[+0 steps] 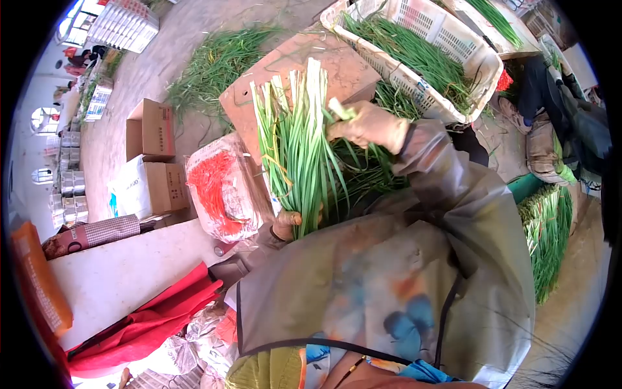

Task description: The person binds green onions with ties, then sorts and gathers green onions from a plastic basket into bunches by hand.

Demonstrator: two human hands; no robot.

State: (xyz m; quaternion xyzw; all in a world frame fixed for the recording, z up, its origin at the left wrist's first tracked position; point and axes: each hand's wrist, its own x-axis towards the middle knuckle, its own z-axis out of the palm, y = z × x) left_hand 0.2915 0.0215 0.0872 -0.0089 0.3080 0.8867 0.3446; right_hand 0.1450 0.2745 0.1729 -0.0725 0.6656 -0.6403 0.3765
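A bunch of Chinese chives [301, 139], pale at the stem ends and green along the leaves, stands up in front of me. My left hand [285, 225] is wrapped round its lower, leafy part. Beside the upper right of the bunch, my gloved right hand [370, 126] is closed, and a few pale-ended chive stalks [340, 109] poke out of its fingers. Some fingers of both hands are hidden. Behind the bunch lies a reddish-brown board [311, 48]. Loose dark green leaves [366, 172] lie below my right hand.
A white plastic crate [483, 74] of chives stands at the upper right. Red ties [214, 191] lie on a wrapped package [249, 188] to the left, near cardboard boxes [150, 129]. Leaves [223, 58] are heaped on the floor. Another person's legs [534, 91] show at right.
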